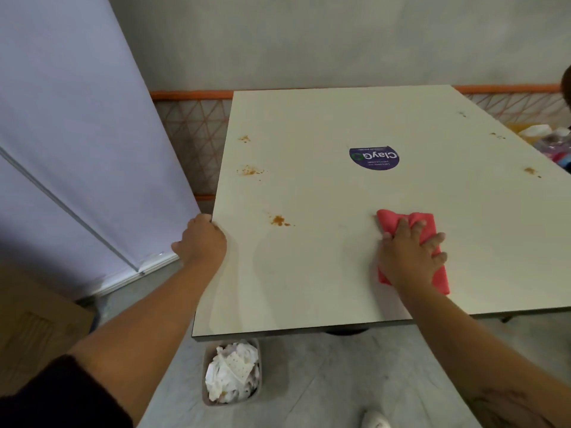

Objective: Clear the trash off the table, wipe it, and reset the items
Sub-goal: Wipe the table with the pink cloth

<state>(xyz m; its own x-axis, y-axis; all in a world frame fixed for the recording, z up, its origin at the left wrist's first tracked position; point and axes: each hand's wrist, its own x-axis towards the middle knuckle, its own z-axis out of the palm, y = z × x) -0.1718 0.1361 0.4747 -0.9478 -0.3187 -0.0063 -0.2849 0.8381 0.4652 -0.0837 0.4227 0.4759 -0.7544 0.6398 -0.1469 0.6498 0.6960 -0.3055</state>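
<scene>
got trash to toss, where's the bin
In the head view, the bin stands on the floor beneath the table's near-left corner, full of crumpled paper.

- The table point(324, 186) is a plain cream, with a thin dark band along its edge.
- Orange-brown stains point(280, 220) speckle it in scattered patches.
- The round sticker point(374, 158) is deep purple with white lettering and a small green mark.
- The cloth point(423, 219) is a solid pinkish red.
- The bin point(205, 366) is a dull grey-beige; the paper point(231, 375) in it is white, one piece dotted.
- The lattice point(191, 128) behind is an orange criss-cross under an orange rail point(191, 94).
- The panel point(77, 134) is pale lavender, trimmed white.
- The floor point(324, 381) is grey, and the sleeve point(61, 396) very dark.
</scene>
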